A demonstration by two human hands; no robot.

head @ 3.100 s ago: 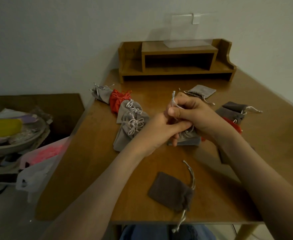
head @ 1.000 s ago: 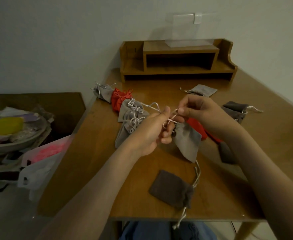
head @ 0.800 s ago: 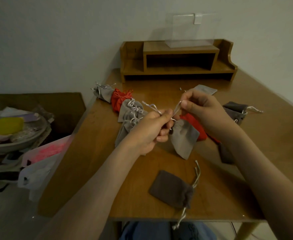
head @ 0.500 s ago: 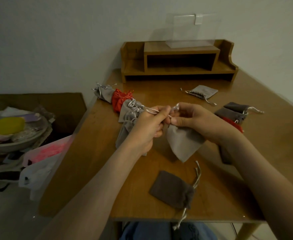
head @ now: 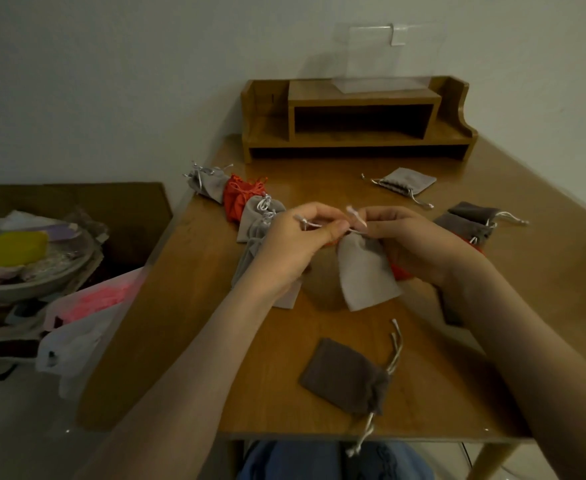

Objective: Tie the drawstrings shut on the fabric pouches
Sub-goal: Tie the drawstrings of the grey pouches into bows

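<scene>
One light grey pouch hangs just below the fingertips, over the wooden table. The left hand and right hand, raised with fingers curled, each pinch a white drawstring end at its neck. Beyond the left fingers lies a row of tied pouches; nearer the body lies a dark brown pouch. A wooden shelf stands against the wall.

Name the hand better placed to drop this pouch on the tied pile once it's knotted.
Left, probably. The left hand hovers right beside the tied pile, pinching one drawstring; the right hand sits across the grey pouch, farther from it.
</scene>
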